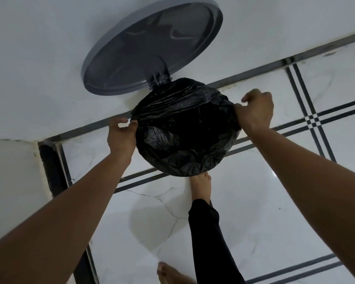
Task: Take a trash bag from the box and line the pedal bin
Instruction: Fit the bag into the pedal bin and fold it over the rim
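Observation:
A black trash bag [184, 128] is spread over the mouth of the pedal bin and folded down over its rim, hiding the bin body. The grey round lid [150, 46] stands open against the white wall behind. My left hand [122, 136] grips the bag's edge at the bin's left side, thumb and fingers pinched on the plastic. My right hand [255, 111] holds the bag's edge at the right side, fingers curled over it. My bare right foot [201, 185] is tucked under the bin's front, where the pedal is hidden. The box is out of view.
The bin stands against a white wall [39, 68] on glossy white floor tiles [254, 201] with dark stripe lines. A wall corner with dark trim [53, 167] is at the left. My other bare foot [170, 273] is at the bottom edge.

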Available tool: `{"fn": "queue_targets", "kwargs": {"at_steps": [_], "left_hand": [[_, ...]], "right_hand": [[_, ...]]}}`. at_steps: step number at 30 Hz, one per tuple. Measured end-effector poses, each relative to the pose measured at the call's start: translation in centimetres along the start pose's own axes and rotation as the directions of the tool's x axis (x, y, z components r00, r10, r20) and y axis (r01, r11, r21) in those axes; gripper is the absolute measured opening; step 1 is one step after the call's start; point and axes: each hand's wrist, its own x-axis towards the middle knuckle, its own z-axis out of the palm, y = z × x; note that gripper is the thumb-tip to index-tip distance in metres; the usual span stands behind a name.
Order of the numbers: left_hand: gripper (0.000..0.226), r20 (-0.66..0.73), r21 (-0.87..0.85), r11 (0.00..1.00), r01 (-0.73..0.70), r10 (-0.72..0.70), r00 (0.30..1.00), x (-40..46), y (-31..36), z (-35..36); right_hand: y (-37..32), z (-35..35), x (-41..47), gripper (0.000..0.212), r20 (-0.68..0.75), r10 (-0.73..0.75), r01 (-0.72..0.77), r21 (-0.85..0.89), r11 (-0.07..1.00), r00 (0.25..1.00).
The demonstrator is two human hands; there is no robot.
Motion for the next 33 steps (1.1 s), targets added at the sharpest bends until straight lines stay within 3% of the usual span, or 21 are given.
{"fn": "queue_targets", "kwargs": {"at_steps": [3, 6, 9, 12, 15, 18, 20, 22, 25, 27, 30, 33], "left_hand": [[0.036, 0.134, 0.047, 0.980, -0.194, 0.186, 0.973, -0.3, 1.0, 0.3], [0.067, 0.315, 0.240, 0.857, -0.455, 0.375, 0.872, 0.0, 1.6, 0.4], [0.048, 0.257, 0.363, 0.786, -0.500, 0.431, 0.865, 1.1, 1.7, 0.5], [0.025, 0.149, 0.346, 0.835, -0.427, 0.401, 0.904, 1.9, 3.3, 1.0], [0.030, 0.078, 0.313, 0.905, -0.288, 0.278, 0.957, 3.9, 4.6, 1.9], [0.033, 0.096, 0.200, 0.973, -0.118, 0.101, 0.990, 6.2, 5.2, 2.8], [0.035, 0.124, 0.153, 0.987, -0.041, 0.022, 0.992, 7.1, 5.6, 3.3], [0.046, 0.138, 0.147, 0.989, 0.000, -0.020, 0.990, 7.7, 6.0, 3.8], [0.044, 0.218, 0.369, 0.928, -0.045, -0.040, 0.975, 7.6, 6.3, 4.6], [0.038, 0.224, 0.361, 0.933, 0.009, -0.096, 0.970, 7.2, 6.5, 4.5], [0.028, 0.252, 0.164, 0.971, 0.175, -0.213, 0.944, 5.7, 5.9, 3.3], [0.026, 0.221, 0.003, 0.973, 0.231, -0.226, 0.949, 3.2, 3.9, 1.5]], "right_hand": [[-2.2, 0.2, 0.0, 0.026, 0.185, -0.135, 0.097, 0.198, 0.975, 0.973], [-4.0, 0.7, 0.4, 0.043, 0.301, -0.377, 0.389, 0.020, 0.921, 0.876], [-5.0, 1.1, 1.5, 0.046, 0.324, -0.393, 0.427, -0.038, 0.903, 0.860], [-6.0, 1.4, 2.7, 0.026, 0.343, -0.275, 0.278, 0.044, 0.960, 0.898], [-7.0, 2.0, 3.9, 0.021, 0.376, -0.173, 0.124, 0.152, 0.981, 0.910], [-8.1, 2.8, 5.7, 0.021, 0.361, -0.086, 0.002, 0.228, 0.974, 0.929], [-8.8, 3.3, 6.7, 0.021, 0.336, -0.069, 0.003, 0.194, 0.981, 0.939], [-9.1, 4.1, 7.0, 0.021, 0.318, -0.118, 0.096, 0.086, 0.992, 0.941], [-9.3, 5.1, 6.3, 0.019, 0.289, -0.205, 0.235, -0.069, 0.970, 0.935], [-9.2, 5.1, 6.3, 0.021, 0.358, -0.164, 0.213, -0.102, 0.972, 0.919], [-8.1, 4.0, 5.8, 0.029, 0.510, -0.053, 0.051, 0.020, 0.999, 0.859], [-5.1, 1.8, 3.6, 0.033, 0.407, -0.031, -0.057, 0.202, 0.978, 0.913]]}}
